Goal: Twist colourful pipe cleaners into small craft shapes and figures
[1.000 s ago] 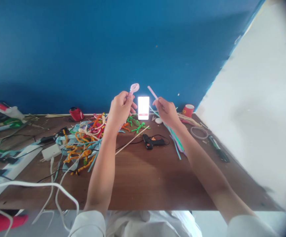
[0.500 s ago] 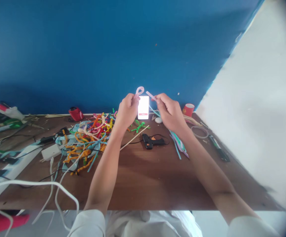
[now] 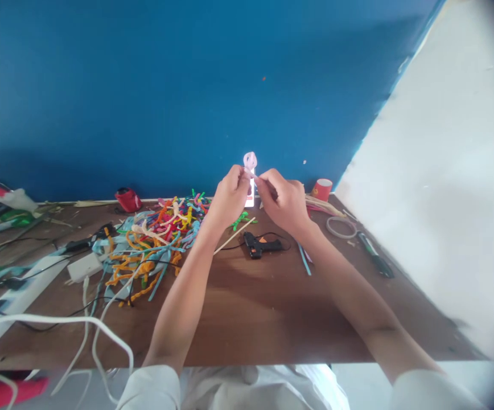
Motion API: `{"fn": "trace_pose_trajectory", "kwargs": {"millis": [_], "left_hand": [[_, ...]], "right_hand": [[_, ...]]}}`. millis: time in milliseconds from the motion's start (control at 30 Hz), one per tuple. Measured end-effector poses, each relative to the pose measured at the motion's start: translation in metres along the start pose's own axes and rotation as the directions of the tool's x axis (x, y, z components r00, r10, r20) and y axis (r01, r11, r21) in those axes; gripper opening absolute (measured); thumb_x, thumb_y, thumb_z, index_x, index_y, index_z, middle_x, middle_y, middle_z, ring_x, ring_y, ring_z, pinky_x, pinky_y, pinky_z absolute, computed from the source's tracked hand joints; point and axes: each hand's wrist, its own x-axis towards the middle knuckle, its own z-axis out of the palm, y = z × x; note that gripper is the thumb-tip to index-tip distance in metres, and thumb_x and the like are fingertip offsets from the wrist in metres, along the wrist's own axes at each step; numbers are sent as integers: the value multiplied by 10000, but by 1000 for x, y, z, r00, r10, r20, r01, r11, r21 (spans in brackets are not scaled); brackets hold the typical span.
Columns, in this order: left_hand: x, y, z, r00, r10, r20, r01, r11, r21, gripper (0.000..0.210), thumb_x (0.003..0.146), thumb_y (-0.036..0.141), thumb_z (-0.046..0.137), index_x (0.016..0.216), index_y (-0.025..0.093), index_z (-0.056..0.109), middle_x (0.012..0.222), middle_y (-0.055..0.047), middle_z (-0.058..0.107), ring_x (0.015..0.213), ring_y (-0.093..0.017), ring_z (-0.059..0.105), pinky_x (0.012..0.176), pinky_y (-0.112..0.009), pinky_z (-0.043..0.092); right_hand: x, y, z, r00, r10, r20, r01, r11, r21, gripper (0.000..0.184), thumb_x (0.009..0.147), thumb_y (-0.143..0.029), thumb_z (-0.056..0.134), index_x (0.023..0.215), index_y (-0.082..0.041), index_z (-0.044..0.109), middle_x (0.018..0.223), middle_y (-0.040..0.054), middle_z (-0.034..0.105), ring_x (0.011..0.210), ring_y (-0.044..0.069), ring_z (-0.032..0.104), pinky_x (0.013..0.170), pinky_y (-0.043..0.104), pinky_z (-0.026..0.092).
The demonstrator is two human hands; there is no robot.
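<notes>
A pale pink pipe cleaner (image 3: 250,160), bent into a looped shape, stands up between my hands. My left hand (image 3: 232,191) pinches it at the base of the loops. The fingertips of my right hand (image 3: 282,196) close on its lower end, just to the right of the left fingers. Behind the hands a phone (image 3: 250,200) with a lit white screen leans upright against the blue wall, mostly covered. Below them a black glue gun (image 3: 260,245) lies on the table beside a thin wooden stick (image 3: 235,235).
Left of my forearm spreads a heap of colourful pipe cleaners (image 3: 161,230). A power strip (image 3: 29,293) and white cables (image 3: 102,324) occupy the left side. At the right are a red paper cup (image 3: 322,189), a clear ring (image 3: 341,227) and a dark-handled cutter (image 3: 375,255).
My hands have come together. The right fingers moved left to the left ones, and the pink pipe cleaner went from one loop and a free end to a fuller looped shape.
</notes>
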Motion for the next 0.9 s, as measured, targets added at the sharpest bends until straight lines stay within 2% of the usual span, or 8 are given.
{"fn": "trace_pose_trajectory", "kwargs": {"millis": [167,433,567,767,900], "left_hand": [[-2,5,3,999,-46,10,47,995,-92,201,986,256,477,807,175,513,730,10,468,639,-96,412,593,-210,328],[-2,9,-2,993,-62,103,76,988,-138,313,1022,321,396,746,180,444,702,16,403,639,-94,390,615,-197,349],[-2,11,-1,986,-95,140,122,973,-197,332,1032,334,381,742,180,425,656,40,349,555,-70,293,544,-181,296],[-1,12,-2,968,-161,192,218,921,-324,388,1013,424,457,716,176,423,593,60,272,468,-45,191,441,-194,149],[0,9,-6,961,-135,240,224,891,-396,381,990,425,488,704,176,442,575,67,251,446,-37,175,428,-190,113]], "right_hand": [[-2,5,7,999,-9,-46,3,993,-114,276,1011,-360,437,869,-211,620,539,-14,551,455,118,423,532,261,261],[-2,2,7,999,28,-39,-32,994,-108,273,990,-360,444,801,-215,577,514,-14,525,441,119,397,522,267,254],[-2,1,8,998,-2,-57,-4,995,-104,293,986,-362,444,759,-215,555,507,-18,510,438,112,366,516,268,239],[-2,2,7,998,-16,-56,12,997,-74,297,998,-363,445,766,-212,552,513,-31,486,449,105,326,520,270,229],[0,3,4,999,-19,-39,18,999,-33,277,990,-350,467,765,-210,548,531,-36,476,466,103,311,528,270,230]]}}
